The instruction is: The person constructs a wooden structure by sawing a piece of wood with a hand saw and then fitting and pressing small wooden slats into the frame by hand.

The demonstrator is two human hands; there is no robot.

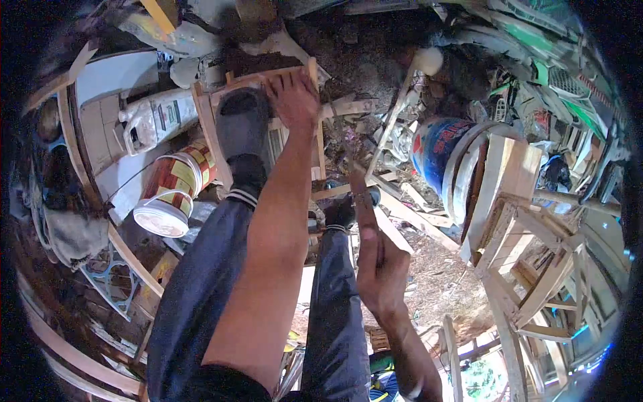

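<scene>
A small slatted wooden frame (206, 137) lies on the ground beneath my left shoe (242, 130). On its upper right part rests my left hand (293, 99), fingers spread and palm down over the wood. My right hand (383, 271) is wrapped round a long narrow tool (362, 204), thumb along it. The tool points up and away, its thin far part near a light wooden strip (355, 108) that sticks out to the right of the frame. Whether its tip touches the wood is too unclear to tell.
To the left stand a red and yellow bucket (166, 194) and a white container (161, 120). A blue drum (439, 157) lies to the right, beside a wooden structure (499, 194). Wood offcuts (418, 214) and shavings cover the ground. My other shoe (340, 211) is lower centre.
</scene>
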